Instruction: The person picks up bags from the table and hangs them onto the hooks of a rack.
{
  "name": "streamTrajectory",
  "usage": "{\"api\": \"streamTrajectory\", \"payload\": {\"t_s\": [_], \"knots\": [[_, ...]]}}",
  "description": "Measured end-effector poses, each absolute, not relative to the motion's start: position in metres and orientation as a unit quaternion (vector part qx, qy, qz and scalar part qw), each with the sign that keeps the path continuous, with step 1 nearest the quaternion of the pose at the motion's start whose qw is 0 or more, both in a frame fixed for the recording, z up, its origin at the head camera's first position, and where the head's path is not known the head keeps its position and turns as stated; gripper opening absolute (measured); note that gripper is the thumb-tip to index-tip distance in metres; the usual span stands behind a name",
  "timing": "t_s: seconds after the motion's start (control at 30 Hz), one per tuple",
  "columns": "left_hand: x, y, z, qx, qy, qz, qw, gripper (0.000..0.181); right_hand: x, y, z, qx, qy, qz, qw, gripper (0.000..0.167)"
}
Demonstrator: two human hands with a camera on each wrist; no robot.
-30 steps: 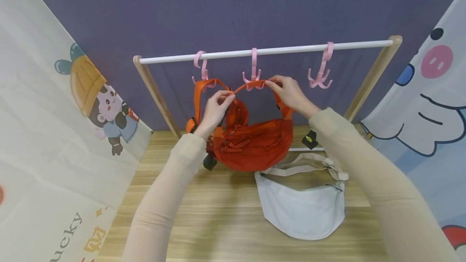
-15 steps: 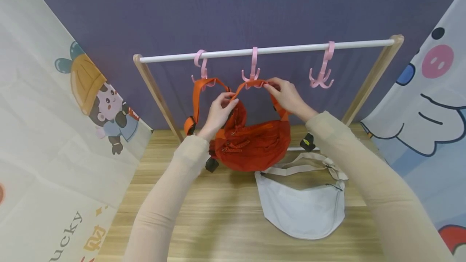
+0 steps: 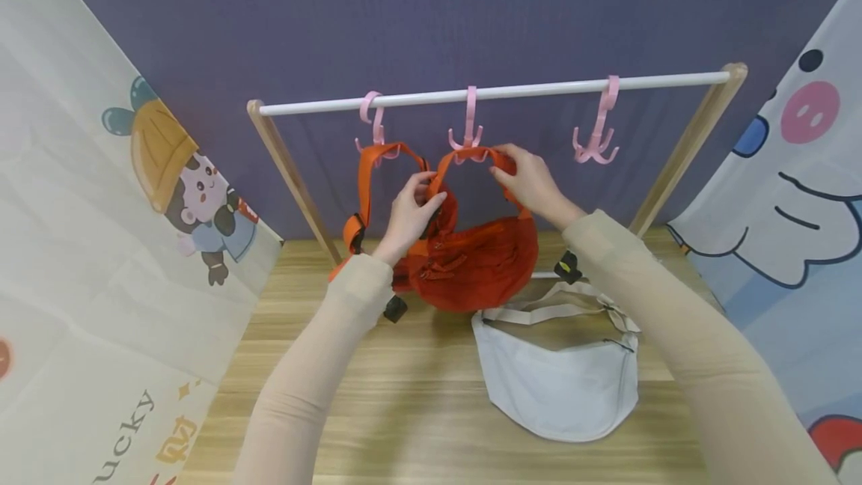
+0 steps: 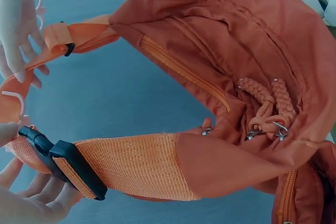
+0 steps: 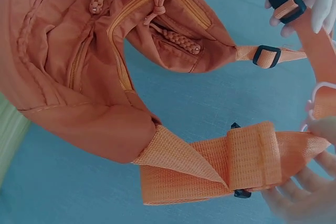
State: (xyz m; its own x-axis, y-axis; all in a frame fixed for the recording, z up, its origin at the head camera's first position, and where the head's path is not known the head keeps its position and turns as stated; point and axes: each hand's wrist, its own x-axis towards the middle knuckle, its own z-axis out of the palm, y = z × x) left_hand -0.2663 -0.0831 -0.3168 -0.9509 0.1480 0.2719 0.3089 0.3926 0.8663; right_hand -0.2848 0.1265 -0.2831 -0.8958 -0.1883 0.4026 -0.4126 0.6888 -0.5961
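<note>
A red-orange waist bag [image 3: 474, 264] hangs by its orange strap from the middle pink hook [image 3: 471, 126]. On the strap's left side my left hand [image 3: 407, 219] holds the webbing between thumb and fingers, beside a black buckle [image 4: 79, 169] in the left wrist view. Opposite, my right hand [image 3: 532, 180] grips the strap just right of the hook. A hook prong [image 5: 320, 95] shows against the webbing in the right wrist view. Behind it, a second orange bag [image 3: 446, 208] hangs by a strap from the left pink hook [image 3: 377, 122], partly hidden.
A white rail [image 3: 539, 91] on wooden posts carries the hooks. The right pink hook [image 3: 595, 141] bears nothing. A white waist bag [image 3: 559, 391] lies on the wood-grain surface [image 3: 377, 410] below right. Printed curtains [image 3: 81, 193] flank both sides.
My left hand has moved slightly right and down along the strap, its thumb farther over the webbing. My right hand's grip has shifted slightly lower. The bag has swung slightly.
</note>
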Motion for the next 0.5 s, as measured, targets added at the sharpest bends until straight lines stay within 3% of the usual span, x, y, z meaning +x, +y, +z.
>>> {"api": "streamTrajectory", "payload": {"t_s": [0.5], "knots": [[-0.265, -0.0783, -0.3273, -0.158, -0.851, -0.489, 0.112, 0.05, -0.2814, 0.1294, -0.2869, 0.18, -0.911, 0.321, 0.185, 0.046]]}}
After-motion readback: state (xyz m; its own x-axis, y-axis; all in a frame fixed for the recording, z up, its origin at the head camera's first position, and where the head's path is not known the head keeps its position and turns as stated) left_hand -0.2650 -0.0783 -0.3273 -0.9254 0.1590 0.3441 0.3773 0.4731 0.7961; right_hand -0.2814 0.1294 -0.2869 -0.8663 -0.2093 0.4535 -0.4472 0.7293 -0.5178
